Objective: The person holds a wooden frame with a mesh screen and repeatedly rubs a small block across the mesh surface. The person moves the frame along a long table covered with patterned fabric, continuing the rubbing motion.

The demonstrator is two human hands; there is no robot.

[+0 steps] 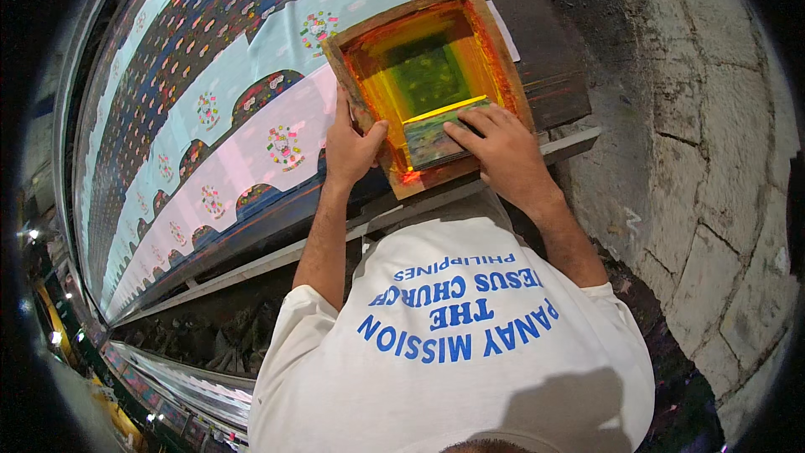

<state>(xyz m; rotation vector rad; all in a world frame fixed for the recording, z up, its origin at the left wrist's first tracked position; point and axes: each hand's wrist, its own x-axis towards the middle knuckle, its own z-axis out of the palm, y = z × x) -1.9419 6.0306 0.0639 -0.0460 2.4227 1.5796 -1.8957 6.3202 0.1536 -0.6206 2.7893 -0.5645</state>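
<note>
A wooden-framed printing screen (506,54) lies tilted on the dark table. Its inner walls are smeared with yellow, orange and red ink, and the mesh (428,71) looks dark green. My left hand (352,141) grips the screen's left side, thumb on the rim and fingers against the outer edge. Inside the near end, my right hand (503,147) holds a paint-stained squeegee (429,136), with its fingers over the top. A bright yellow line runs along the squeegee's far edge. The fabric under the screen is mostly hidden.
Pink fabric pieces (251,138) with round printed designs lie in a row to the left. Light blue pieces (281,29) lie beyond them. Small pink marks dot the dark table (545,42). A metal rail (570,144) runs along its near edge; stone paving (704,117) lies at right.
</note>
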